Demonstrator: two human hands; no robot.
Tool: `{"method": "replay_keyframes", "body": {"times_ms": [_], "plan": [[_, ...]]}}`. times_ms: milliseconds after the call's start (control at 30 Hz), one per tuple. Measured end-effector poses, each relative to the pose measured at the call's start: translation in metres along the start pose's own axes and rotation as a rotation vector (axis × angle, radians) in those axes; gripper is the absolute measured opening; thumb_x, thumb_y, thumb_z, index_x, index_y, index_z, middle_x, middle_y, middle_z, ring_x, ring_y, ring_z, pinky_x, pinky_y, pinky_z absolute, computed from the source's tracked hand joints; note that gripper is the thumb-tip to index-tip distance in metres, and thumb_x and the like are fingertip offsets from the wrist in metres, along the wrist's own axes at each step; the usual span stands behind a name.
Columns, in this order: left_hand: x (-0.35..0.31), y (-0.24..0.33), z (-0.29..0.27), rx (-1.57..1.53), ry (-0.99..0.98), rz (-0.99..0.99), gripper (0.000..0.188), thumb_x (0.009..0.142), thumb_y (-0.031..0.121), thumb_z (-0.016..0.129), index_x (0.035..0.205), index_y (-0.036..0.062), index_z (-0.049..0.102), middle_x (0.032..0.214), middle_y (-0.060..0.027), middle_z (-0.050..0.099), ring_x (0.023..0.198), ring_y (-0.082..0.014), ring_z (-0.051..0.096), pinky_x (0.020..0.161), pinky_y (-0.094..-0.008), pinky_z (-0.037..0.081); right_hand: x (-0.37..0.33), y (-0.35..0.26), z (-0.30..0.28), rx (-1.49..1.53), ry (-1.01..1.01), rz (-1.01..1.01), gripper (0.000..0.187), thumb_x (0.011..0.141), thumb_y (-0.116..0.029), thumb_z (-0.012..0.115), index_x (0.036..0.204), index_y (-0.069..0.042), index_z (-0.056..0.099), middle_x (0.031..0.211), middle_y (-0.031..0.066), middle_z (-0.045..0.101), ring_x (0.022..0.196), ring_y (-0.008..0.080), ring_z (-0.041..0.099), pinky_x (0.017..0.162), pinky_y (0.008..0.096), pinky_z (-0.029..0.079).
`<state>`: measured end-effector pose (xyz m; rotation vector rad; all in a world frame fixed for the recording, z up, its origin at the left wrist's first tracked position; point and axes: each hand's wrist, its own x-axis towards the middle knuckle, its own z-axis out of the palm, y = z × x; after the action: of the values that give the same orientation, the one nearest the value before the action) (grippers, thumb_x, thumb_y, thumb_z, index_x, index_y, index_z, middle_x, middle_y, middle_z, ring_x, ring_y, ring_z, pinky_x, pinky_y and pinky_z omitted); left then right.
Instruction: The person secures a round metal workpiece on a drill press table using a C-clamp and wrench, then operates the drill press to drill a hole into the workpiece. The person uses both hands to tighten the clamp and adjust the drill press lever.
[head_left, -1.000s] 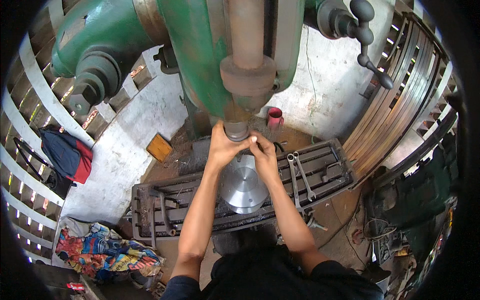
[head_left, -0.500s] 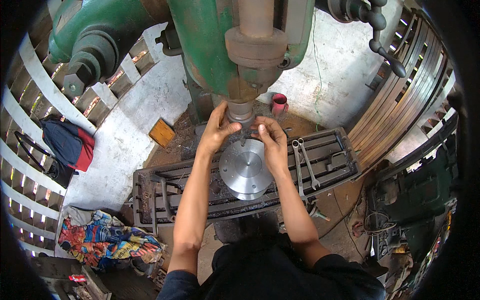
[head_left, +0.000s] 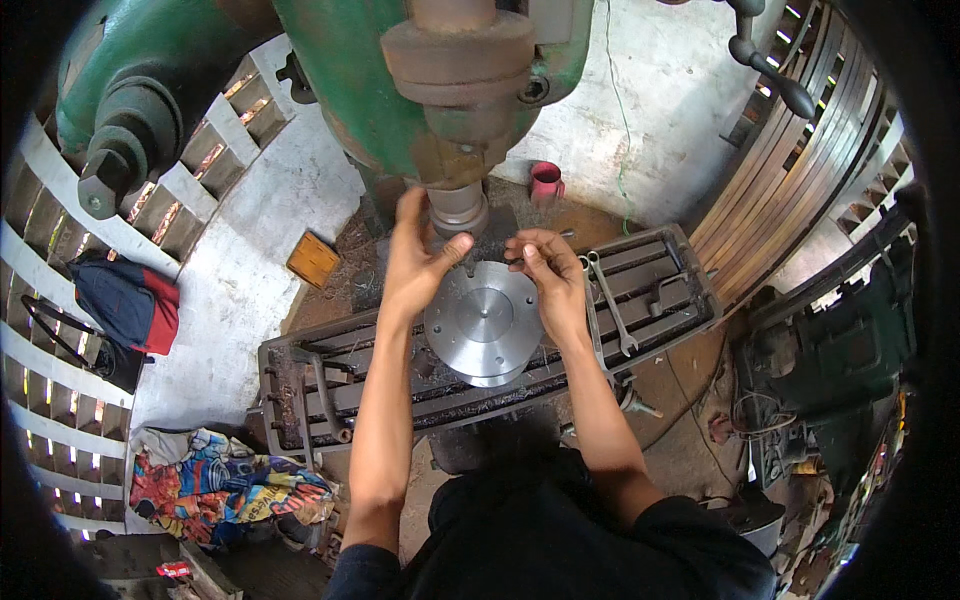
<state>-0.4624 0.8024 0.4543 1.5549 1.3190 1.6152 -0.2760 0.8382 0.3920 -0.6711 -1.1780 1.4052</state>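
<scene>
The left hand (head_left: 412, 275) is at the left side of the machine's spindle (head_left: 460, 208), thumb and fingers apart, though whether it touches the metal cannot be told. The right hand (head_left: 556, 278) hangs to the spindle's right with fingers curled toward the thumb, and whether they pinch anything is unclear. Below the spindle, a round silver disc (head_left: 484, 318) sits above the slotted table (head_left: 445, 404), left of two wrenches (head_left: 611, 302).
</scene>
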Motion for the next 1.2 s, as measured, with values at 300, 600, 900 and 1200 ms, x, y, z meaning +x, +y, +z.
{"method": "replay_keyframes", "body": {"times_ms": [300, 600, 900, 1200], "plan": [[-0.043, 0.010, 0.006, -0.307, 0.109, 0.090, 0.068, 0.083, 0.010, 0.077, 0.141, -0.0058, 0.044, 0.136, -0.0165, 0.055, 0.132, -0.0281, 0.051, 0.119, -0.0426, 0.030, -0.003, -0.003, -0.027, -0.003, 0.036, 0.019, 0.022, 0.101, -0.013, 0.059, 0.118, 0.001, 0.061, 0.107, 0.0118, 0.068, 0.097, 0.0190, 0.065, 0.086, 0.0327, 0.051], [0.007, -0.005, 0.014, -0.280, -0.038, -0.139, 0.098, 0.075, 0.022, 0.088, 0.151, -0.0030, 0.032, 0.150, -0.0159, 0.043, 0.139, -0.0218, 0.041, 0.118, -0.0366, 0.029, 0.008, -0.012, -0.023, -0.004, -0.028, -0.029, 0.020, 0.099, -0.010, 0.060, 0.116, 0.001, 0.061, 0.101, 0.0106, 0.069, 0.091, 0.0184, 0.066, 0.082, 0.0324, 0.052], [-0.055, 0.003, -0.004, -0.302, 0.130, 0.110, 0.080, 0.079, 0.013, 0.083, 0.145, -0.0055, 0.041, 0.149, -0.0207, 0.043, 0.140, -0.0296, 0.043, 0.121, -0.0464, 0.027, -0.002, -0.012, -0.029, -0.060, 0.044, 0.028, 0.020, 0.098, -0.010, 0.061, 0.115, 0.002, 0.063, 0.095, 0.0110, 0.070, 0.086, 0.0182, 0.066, 0.079, 0.0316, 0.051], [-0.040, 0.016, 0.024, -0.251, 0.179, 0.073, 0.074, 0.078, 0.010, 0.084, 0.138, -0.0049, 0.043, 0.125, -0.0149, 0.061, 0.125, -0.0292, 0.056, 0.114, -0.0420, 0.036, -0.009, -0.020, -0.030, -0.033, -0.039, -0.023, 0.018, 0.098, -0.007, 0.062, 0.114, 0.001, 0.063, 0.094, 0.0099, 0.070, 0.086, 0.0169, 0.066, 0.079, 0.0304, 0.052]]}}
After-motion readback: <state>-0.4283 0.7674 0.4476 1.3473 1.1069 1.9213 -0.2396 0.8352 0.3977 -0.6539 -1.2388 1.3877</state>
